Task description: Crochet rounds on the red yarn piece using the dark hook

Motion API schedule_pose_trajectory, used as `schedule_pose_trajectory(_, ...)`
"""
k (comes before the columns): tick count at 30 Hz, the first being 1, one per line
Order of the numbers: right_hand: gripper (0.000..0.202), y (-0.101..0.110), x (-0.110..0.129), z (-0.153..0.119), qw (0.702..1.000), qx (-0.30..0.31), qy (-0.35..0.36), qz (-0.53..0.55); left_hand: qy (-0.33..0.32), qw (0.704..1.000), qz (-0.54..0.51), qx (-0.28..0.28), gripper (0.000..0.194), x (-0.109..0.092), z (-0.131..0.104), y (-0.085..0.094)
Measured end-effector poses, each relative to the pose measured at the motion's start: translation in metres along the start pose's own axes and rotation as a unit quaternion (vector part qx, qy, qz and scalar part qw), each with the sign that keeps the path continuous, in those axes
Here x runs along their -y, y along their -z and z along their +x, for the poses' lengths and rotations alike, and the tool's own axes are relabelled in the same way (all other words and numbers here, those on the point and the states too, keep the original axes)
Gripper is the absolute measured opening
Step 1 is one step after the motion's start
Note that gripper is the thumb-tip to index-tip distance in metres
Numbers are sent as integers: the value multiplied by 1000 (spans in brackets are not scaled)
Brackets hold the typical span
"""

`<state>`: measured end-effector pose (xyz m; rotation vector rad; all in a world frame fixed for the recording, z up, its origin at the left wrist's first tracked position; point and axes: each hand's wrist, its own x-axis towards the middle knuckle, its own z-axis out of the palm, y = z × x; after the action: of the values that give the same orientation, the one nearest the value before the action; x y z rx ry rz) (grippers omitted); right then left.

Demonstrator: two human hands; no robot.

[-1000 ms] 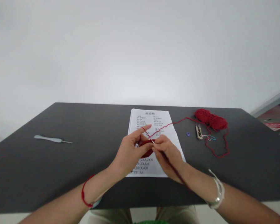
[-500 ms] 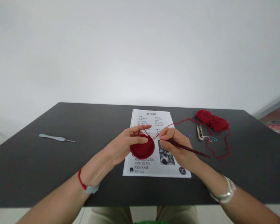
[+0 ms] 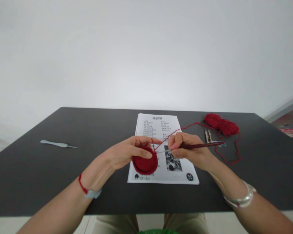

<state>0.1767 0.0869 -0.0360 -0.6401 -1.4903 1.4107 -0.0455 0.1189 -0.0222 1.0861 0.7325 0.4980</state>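
- Left hand (image 3: 127, 152), ctr frame, pinched round red crochet piece (image 3: 145, 161) betw thumb & fingers; piece hung just above lower part of printed pattern sheet (image 3: 158, 123).
- Right hand (image 3: 188, 151), just right of ctr, clenched on dark red crochet hook (image 3: 200, 146); handle pointed right, metal tip toward piece.
- Red yarn strand (image 3: 183, 127) ran from hands up-right to yarn ball (image 3: 222, 125), upper right of black table (image 3: 39, 169).
- Snips (image 3: 207, 135) just below-left of ball.
- Spare grey hook (image 3: 57, 144) lay left, well apart.
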Motion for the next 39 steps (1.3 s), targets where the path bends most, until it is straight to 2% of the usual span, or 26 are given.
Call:
schedule_pose_trajectory(2, 16, 0, -4, 2, 995, 0, -33, 91, -32, 999, 35, -21, 41, 2, 1, -4)
schedule_pose_trajectory(5, 19, -6, -11, 6, 979, -30, -71, 191, -117, 984, 75, -111, 45, 6, 5, -17)
schedule_pose_trajectory(7, 18, -14, -15, 6, 972, -81, -61, 210, -164, 969, 77, -169, 47, 11, 9, -26)
schedule_pose_trajectory(9, 16, -22, -19, 5, 969, -144, -24, 201, -181, 963, 62, -190, 48, 15, 11, -32)
schedule_pose_trajectory(12, 14, -27, -22, 3, 968, -175, 17, 178, -165, 971, 3, -173, 53, 20, 13, -35)
schedule_pose_trajectory(16, 17, -17, -20, 2, 978, -132, 22, 161, -143, 976, -30, -162, 58, 22, 13, -33)
schedule_pose_trajectory(23, 13, -3, -25, -1, 992, -97, 57, 55, -171, 970, -24, -170, 50, 21, 13, -34)
schedule_pose_trajectory(32, 17, -13, -18, 2, 980, -141, 23, 135, -134, 981, -31, -135, 55, 16, 9, -30)
schedule_pose_trajectory(39, 19, -13, -19, 1, 974, -155, -14, 166, -132, 983, -34, -126, 48, 17, 10, -31)
